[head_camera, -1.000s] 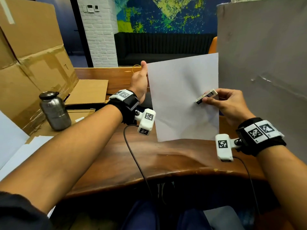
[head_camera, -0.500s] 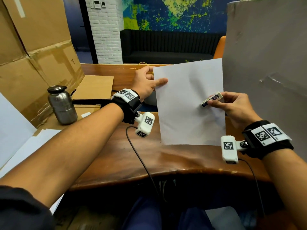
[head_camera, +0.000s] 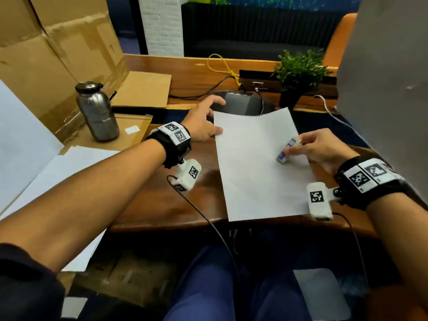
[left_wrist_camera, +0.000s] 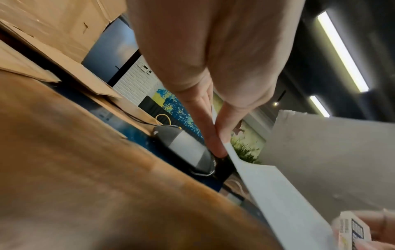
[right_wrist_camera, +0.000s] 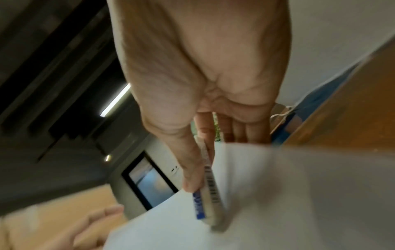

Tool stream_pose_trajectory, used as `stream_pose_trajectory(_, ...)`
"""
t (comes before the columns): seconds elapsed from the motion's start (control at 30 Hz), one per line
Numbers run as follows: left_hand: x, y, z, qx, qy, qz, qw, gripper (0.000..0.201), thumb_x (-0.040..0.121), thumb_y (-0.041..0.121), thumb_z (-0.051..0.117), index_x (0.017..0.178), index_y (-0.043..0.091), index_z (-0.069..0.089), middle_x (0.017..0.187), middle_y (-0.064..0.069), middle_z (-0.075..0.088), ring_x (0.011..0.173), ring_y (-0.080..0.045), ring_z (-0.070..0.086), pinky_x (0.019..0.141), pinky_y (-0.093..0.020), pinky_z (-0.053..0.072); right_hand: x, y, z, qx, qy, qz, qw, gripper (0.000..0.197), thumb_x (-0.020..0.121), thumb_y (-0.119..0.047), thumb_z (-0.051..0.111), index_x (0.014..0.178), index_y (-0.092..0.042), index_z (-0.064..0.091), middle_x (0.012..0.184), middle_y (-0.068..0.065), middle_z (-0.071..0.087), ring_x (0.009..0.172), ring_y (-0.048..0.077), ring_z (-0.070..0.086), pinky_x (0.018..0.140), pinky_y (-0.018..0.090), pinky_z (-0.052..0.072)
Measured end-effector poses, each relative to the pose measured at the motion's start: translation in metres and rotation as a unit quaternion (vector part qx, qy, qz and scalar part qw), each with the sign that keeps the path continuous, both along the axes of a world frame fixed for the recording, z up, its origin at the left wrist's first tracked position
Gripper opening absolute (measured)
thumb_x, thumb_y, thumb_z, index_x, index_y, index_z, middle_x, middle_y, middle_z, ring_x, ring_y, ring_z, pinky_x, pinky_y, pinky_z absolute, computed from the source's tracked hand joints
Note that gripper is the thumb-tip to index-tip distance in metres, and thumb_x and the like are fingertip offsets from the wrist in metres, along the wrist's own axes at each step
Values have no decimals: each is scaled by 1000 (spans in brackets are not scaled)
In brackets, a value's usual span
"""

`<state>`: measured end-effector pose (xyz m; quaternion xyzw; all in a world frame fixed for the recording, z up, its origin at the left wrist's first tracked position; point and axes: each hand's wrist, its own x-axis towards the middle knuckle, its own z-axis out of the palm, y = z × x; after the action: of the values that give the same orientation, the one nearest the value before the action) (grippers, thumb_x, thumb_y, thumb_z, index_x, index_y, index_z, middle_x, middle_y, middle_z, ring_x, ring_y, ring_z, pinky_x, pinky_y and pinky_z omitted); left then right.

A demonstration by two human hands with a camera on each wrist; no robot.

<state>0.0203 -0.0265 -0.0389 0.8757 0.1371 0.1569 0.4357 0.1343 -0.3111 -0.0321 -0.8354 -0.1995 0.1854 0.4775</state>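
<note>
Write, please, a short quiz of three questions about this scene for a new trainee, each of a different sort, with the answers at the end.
1. True or false: the left hand pinches the left edge of the sheet of paper.
2. What does the right hand hold against the sheet? A. a pen; B. an eraser; C. a pair of scissors.
3. Name the metal thing that stands on the cardboard, to the left of the left hand.

Key: 1. True. 2. B. 3. The steel bottle.
</note>
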Motion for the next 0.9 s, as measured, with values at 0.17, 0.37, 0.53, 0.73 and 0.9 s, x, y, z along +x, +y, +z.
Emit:
stream_pose_trajectory(0.17,-11,10,-42,102,165,-19,981,49,73,21,86,118,25,67,108,-3,66,93,-22,66,87,-34,56,-16,53,-27,-153,-272,35,950,17,72,-9,85,83,-6,73,77,2,67,69,14,58,55,23,45)
stream_pose_trajectory(0.37,-14,13,-52,228,208,-12,951,62,64,48,86,117,21,68,122,0,58,119,-23,49,99,-40,45,-23,114,-46,-243,-270,209,908,22,80,-27,79,86,-10,67,82,3,68,82,24,63,70,36,53)
stream_pose_trajectory(0.53,-13,21,-58,338,289,-34,895,85,65,80,63,122,17,66,133,-2,53,121,-25,44,95,-46,46,-9,143,-32,-198,-272,190,922,19,75,-21,84,77,-14,67,77,2,68,76,20,64,57,23,44)
stream_pose_trajectory(0.73,-14,17,-63,441,331,-88,830,88,78,83,41,133,16,55,140,-9,38,126,-30,34,98,-50,39,-12,178,-43,-157,-181,198,950,23,75,-17,87,86,-11,68,84,5,75,69,10,72,57,18,55)
stream_pose_trajectory(0.9,-20,13,-59,447,290,-74,843,77,81,75,51,122,11,63,122,-9,50,116,-28,44,89,-41,43,-12,181,-51,-183,-245,196,932,24,74,-20,87,89,-10,71,86,5,74,85,17,69,75,33,61)
